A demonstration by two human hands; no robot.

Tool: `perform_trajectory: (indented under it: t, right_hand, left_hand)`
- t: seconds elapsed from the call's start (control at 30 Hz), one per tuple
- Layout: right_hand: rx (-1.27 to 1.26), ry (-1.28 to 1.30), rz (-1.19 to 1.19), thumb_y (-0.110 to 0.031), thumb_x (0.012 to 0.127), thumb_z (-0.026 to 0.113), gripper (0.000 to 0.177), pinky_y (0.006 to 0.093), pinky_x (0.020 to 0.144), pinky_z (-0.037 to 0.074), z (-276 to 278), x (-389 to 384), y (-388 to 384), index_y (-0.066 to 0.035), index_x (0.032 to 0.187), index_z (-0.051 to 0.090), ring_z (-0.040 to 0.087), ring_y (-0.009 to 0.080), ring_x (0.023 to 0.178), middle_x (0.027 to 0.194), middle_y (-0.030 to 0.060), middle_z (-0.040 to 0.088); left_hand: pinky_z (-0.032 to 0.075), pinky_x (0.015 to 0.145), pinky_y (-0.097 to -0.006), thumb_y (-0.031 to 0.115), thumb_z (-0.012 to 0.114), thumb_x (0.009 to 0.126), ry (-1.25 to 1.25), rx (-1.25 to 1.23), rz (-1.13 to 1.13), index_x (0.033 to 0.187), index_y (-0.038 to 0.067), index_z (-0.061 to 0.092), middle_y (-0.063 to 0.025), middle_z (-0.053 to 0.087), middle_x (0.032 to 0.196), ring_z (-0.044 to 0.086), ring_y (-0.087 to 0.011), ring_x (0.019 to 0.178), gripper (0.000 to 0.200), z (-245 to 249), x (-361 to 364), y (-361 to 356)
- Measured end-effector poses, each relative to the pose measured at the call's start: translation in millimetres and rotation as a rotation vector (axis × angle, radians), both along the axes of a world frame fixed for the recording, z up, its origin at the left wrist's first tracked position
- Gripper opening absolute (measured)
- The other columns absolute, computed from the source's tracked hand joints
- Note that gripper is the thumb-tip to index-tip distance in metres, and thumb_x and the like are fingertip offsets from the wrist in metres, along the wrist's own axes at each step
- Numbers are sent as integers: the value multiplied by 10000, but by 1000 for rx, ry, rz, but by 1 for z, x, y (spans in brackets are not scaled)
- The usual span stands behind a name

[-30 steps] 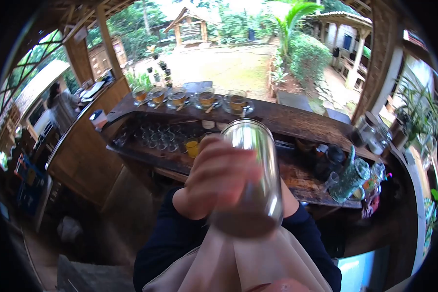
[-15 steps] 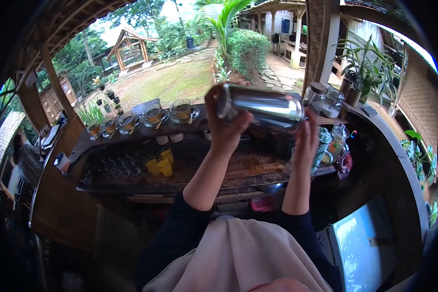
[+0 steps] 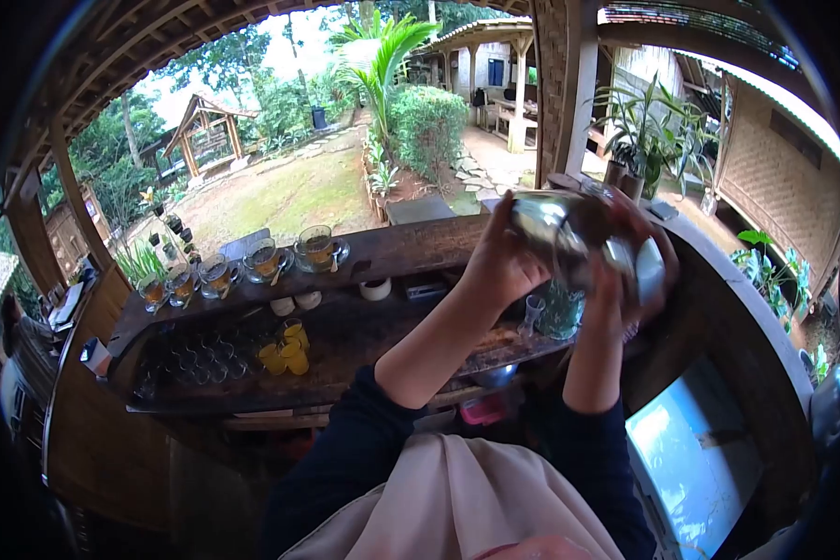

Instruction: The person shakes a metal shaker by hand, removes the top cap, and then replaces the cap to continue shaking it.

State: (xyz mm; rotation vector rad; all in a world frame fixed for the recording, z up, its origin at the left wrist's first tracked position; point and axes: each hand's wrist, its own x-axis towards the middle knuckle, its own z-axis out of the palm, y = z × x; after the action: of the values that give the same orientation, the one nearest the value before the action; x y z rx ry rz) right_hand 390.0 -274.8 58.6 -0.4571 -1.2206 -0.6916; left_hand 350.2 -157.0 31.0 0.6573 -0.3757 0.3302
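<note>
A shiny metal cylindrical container [image 3: 553, 217] is held up above the counter, blurred by motion. My left hand [image 3: 502, 259] is wrapped round its left side. My right hand [image 3: 612, 280] grips its right side, the fingers smeared. Whether the lid is on or coming apart from the body cannot be made out. Below the hands stand a small clear glass [image 3: 532, 313] and a green patterned container [image 3: 562, 313], partly covered by my right arm.
Glass cups of brown drink on saucers, including this one [image 3: 316, 247], line the raised wooden ledge [image 3: 420, 245]. Yellow cups [image 3: 294, 350] and several clear glasses [image 3: 196, 359] sit on the lower counter. A potted plant [image 3: 651, 140] stands right, and a person [image 3: 30, 350] is at far left.
The view has swung right. The metal container has moved right and turned from lengthwise across the view to more end-on, with both hands still round it.
</note>
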Motion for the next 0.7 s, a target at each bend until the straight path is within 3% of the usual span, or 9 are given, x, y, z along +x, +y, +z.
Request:
perform_trajectory:
  t: [0.07,0.17,0.23,0.27,0.33,0.4,0.5,0.63,0.7]
  right_hand:
    - [-54,-49,-372,-362,844,603,579,371,880,470,-30,-27,-50,17,1235,406,541,302,1062,1197,193,498]
    - [618,-751,17,-381,881,553,440,505,859,474,-15,-31,-43,-96,1177,396,505,377,1100,1160,183,502]
    - [-9,-85,-668,-344,841,608,533,416,837,495,-44,-14,-53,-3,1221,458,538,314,1056,1204,186,489]
    - [134,-393,-429,-239,838,626,459,409,853,480,-11,18,-24,5,1198,481,529,317,1082,1167,171,526]
    - [-235,16,-364,-231,877,562,402,334,919,429,4,33,2,24,1183,510,585,251,967,1064,175,595]
    - [-532,327,-70,-266,868,576,445,321,917,423,6,41,3,26,1195,497,581,242,991,1097,150,597]
    - [-176,-151,-383,-153,823,635,415,325,904,443,14,5,-44,17,1176,499,580,250,1017,1082,162,601]
    - [171,-505,-664,-361,836,623,550,379,891,465,-3,17,-41,13,1213,479,574,304,1023,1117,177,566]
    - [464,-609,-591,-440,835,600,616,421,878,481,-12,22,-29,23,1220,468,559,338,1055,1188,205,522]
  left_hand:
    - [442,934,-438,606,420,866,-96,13,-67,1292,63,403,-150,538,1196,553,-272,1083,691,21,-19,-23]
    - [449,936,-426,548,469,874,-672,382,9,1251,67,446,-139,569,1157,563,-221,1077,611,26,-15,-43]
    - [436,946,-427,604,422,863,-303,278,25,1260,77,447,-136,567,1164,571,-235,1064,660,17,8,-12]
    - [437,942,-425,620,394,864,-118,151,36,1258,85,454,-130,574,1155,576,-233,1054,668,11,25,-3]
    - [379,988,-435,587,311,892,413,-265,137,1220,78,489,-111,559,1186,532,-249,1104,631,9,46,-6]
    - [370,998,-432,583,326,888,-327,-112,-831,1217,84,489,-107,557,1192,539,-243,1098,620,-72,107,62]
    - [410,967,-439,579,379,873,-50,-25,-45,1250,116,464,-107,530,1230,534,-228,1105,604,24,20,-39]
    - [400,991,-451,625,342,876,-707,319,-178,1318,88,384,-156,519,1236,517,-280,1138,696,31,4,-50]
    - [399,990,-449,622,333,881,-467,260,-136,1311,94,395,-156,518,1238,520,-274,1137,683,22,17,-20]
